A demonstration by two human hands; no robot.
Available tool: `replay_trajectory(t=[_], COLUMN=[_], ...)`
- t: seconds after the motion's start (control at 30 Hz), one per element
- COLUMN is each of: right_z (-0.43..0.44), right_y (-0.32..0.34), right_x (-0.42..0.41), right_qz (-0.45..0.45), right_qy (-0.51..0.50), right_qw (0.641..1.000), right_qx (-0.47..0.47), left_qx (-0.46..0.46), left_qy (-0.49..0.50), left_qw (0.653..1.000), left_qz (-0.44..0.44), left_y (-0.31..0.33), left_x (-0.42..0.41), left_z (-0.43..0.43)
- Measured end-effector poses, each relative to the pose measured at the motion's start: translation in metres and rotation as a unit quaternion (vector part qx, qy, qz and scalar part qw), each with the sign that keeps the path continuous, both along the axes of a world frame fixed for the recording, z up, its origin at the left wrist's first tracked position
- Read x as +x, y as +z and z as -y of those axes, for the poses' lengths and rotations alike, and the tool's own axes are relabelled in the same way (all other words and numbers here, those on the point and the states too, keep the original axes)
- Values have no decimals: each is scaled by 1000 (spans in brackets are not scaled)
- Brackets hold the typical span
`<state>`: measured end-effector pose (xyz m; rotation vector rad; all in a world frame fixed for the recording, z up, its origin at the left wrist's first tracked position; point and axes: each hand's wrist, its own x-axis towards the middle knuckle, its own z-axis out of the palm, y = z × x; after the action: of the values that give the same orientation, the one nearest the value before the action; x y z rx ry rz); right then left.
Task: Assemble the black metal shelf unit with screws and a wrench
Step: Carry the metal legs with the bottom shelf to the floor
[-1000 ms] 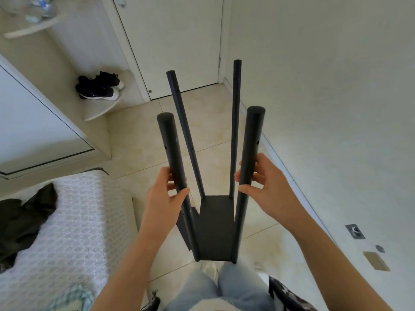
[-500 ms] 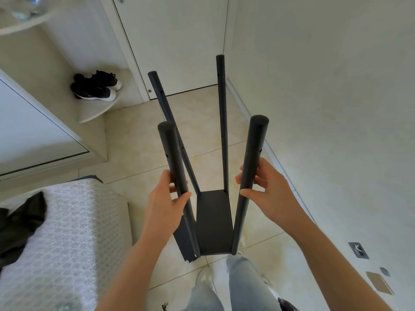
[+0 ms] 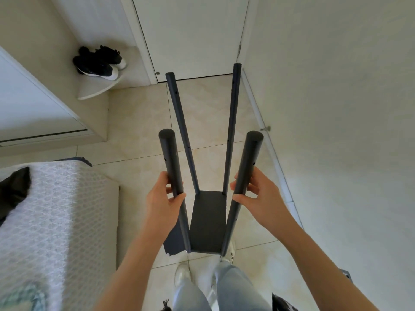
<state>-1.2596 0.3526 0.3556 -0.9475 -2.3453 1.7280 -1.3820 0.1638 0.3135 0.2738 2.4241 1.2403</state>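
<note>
Four round posts rise from the black metal shelf unit (image 3: 207, 221), which stands upright in front of the person, over the tiled floor (image 3: 134, 135) and just ahead of their feet. Whether its lower edge touches the floor cannot be told. The left hand (image 3: 160, 203) grips the near-left post (image 3: 171, 167), thumb across the front and fingers curled behind, mostly hidden by the tube. The right hand (image 3: 258, 196) grips the near-right post (image 3: 248, 167) the same way, with only its fingertips showing past the post. The far-left post (image 3: 179, 113) and far-right post (image 3: 233, 104) lean away toward the white door (image 3: 193, 34), and small holes dot their sides. All four meet a flat shelf panel (image 3: 207, 212) low between the hands; the joints are too dark to show any screws. A second dark piece (image 3: 174, 243) juts out behind the near-left post, partly covered by the left forearm, and its shape is unclear.

Below, one white shoe (image 3: 182, 273) shows, while the other is mostly hidden behind the near-right post's foot. On the left a bed (image 3: 62, 216) wrapped in bubble film is cut off by the frame edge, with a dark cloth (image 3: 13, 189) on it, also cropped. A pair of black sneakers (image 3: 98, 62) sits on a corner shelf (image 3: 94, 94) beside the door.
</note>
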Motion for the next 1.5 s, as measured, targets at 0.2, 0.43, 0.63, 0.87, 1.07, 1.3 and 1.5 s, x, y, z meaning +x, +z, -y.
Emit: replay_trajectory(t=[0.2,0.43,0.63,0.87,1.07,1.3,1.5], right_z=[-9,28,66,74,65,45,23], right_y=[-27,-78,-118,-149,-183,-230,-272], right_x=[6,34,53,57,56,58,61], right_qz=[13,38,80,109,118,128,123], right_qy=[-8,-39,-56,-65,-46,-49,-51], right_qw=[999,998,995,992,992,990,991], right_qx=[-32,-14,8,25,11,11,33], left_qx=[11,-24,-36,-35,-38,-34,-43], left_qy=[-20,-70,-43,-58,-42,-26,-31], left_qw=[999,996,995,994,993,993,993], left_qz=[30,58,82,83,107,106,101], left_y=[-31,-79,-120,-160,-200,-245,-283], left_x=[4,13,36,60,73,81,75], left_z=[-8,19,56,67,62,41,16])
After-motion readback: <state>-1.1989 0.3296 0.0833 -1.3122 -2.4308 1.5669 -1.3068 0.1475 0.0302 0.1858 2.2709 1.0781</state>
